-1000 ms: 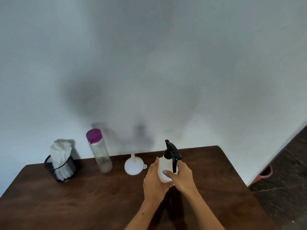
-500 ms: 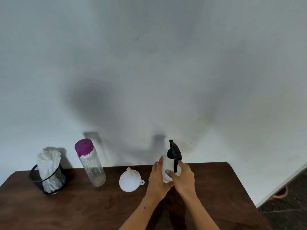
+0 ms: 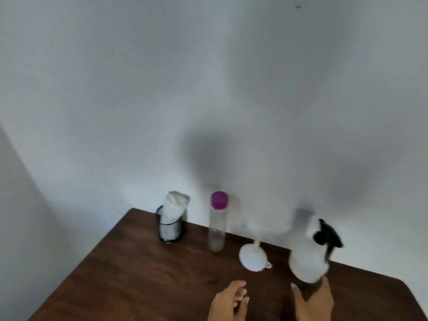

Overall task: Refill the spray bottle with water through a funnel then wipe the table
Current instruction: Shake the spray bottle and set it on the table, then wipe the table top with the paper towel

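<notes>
Both hands have let go of the spray bottle (image 3: 308, 262), which now stands alone at lower right beside the funnel (image 3: 253, 259), while the left hand (image 3: 228, 302) hangs loosely curled and empty, the right hand (image 3: 312, 302) opens just below it, so filling hasn't begun.

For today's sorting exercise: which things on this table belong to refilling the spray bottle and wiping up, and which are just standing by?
Belongs to the job:
spray bottle
funnel
water bottle
white cloth, probably for wiping
table

Just there:
black mesh holder, only holding the cloth
wall
</notes>
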